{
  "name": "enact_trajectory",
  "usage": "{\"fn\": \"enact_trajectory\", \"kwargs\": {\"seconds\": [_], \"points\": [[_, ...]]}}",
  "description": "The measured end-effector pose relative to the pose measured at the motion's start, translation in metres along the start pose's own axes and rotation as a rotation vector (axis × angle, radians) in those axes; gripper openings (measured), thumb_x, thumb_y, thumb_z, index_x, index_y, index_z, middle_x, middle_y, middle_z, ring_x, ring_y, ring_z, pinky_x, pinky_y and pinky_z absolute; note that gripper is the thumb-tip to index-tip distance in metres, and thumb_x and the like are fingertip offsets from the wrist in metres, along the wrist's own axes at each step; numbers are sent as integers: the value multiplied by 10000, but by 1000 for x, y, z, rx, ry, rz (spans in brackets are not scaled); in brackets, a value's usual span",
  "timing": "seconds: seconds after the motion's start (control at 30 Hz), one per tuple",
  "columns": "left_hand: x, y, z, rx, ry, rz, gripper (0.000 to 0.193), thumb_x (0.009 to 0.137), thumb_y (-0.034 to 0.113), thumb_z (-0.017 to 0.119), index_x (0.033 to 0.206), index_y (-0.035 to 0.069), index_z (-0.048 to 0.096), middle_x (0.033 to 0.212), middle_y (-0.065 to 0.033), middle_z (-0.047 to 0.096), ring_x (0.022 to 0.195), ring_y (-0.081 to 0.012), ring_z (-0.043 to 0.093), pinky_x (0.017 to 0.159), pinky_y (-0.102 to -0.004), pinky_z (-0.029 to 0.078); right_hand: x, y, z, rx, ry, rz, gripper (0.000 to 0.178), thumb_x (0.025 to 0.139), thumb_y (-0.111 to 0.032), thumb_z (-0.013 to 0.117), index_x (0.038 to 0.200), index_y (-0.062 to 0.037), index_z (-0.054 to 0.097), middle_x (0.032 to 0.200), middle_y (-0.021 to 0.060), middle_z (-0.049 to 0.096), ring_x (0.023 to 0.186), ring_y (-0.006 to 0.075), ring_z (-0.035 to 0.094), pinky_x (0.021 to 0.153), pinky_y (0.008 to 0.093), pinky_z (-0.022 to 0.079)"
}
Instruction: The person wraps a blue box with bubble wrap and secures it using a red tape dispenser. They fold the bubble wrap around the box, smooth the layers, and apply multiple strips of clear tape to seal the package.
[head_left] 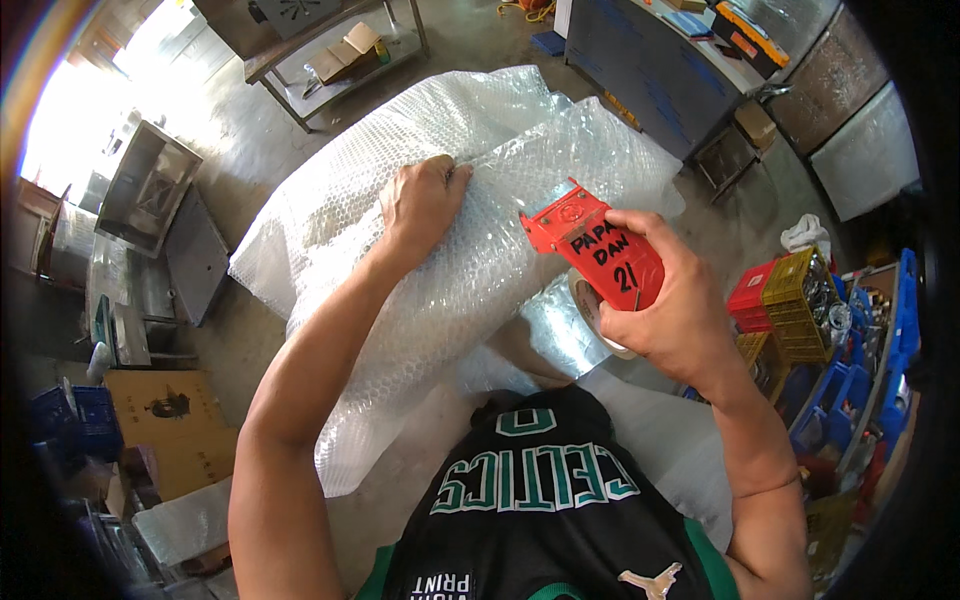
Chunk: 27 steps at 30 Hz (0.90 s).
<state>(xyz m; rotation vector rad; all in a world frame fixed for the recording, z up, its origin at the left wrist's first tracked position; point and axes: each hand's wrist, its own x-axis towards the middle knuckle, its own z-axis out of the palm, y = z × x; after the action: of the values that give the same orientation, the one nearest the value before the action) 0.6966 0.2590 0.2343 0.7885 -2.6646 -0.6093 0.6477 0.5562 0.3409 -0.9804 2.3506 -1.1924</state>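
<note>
In the head view, bubble wrap (480,250) lies under the left hand (425,205), fingers curled; whether they pinch it, I cannot tell. The right hand (680,305) grips a red tape dispenser (570,222) by the wrap's right part.

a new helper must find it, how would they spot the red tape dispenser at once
Start from the big, pale sheet of bubble wrap across the middle of the view. In front of its right part, the right grip holds the tape dispenser. Its red face with bold black handwriting sets it apart from the pale wrap and the red crate farther right.
</note>
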Motion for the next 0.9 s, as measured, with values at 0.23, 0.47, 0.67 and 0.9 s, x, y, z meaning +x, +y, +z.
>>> {"fn": "enact_trajectory", "kwargs": {"seconds": [0.23, 0.47, 0.67, 0.9], "points": [[2, 2, 2, -23, -16, -107, 408, 1000, 437, 628, 1025, 50, 756, 905, -224, 733, 860, -394, 714, 814, -483, 535, -13, 7, 6, -66, 51, -21, 661, 721, -49, 784, 1357, -69, 606, 1090, 131, 756, 1032, 230, 758, 916, 352, 567], [6, -1, 5, -33, -11, -92, 399, 1002, 389, 601, 1068, 29, 760, 996, -255, 745, 956, -435, 720, 894, -508, 538, -23, 15, 14, -89, 100, -57, 663, 711, -42, 785, 1348, -76, 606, 1082, 141, 753, 997, 271, 771, 885, 373, 581], [11, -11, 14, -89, 27, -40, 411, 997, 363, 657, 1006, -36, 753, 892, -264, 731, 842, -381, 718, 823, -469, 533, -34, 25, 22, -179, 90, -52, 699, 705, -30, 789, 1371, -92, 587, 1113, 146, 741, 995, 320, 759, 859, 395, 583], [13, -12, 14, -117, -34, -117, 425, 985, 392, 639, 1060, -9, 762, 1036, -265, 747, 990, -410, 713, 913, -477, 529, -57, 63, 56, -163, 265, -195, 850, 666, -86, 841, 1456, -152, 534, 1002, 147, 698, 850, 343, 710, 745, 442, 595]]}}
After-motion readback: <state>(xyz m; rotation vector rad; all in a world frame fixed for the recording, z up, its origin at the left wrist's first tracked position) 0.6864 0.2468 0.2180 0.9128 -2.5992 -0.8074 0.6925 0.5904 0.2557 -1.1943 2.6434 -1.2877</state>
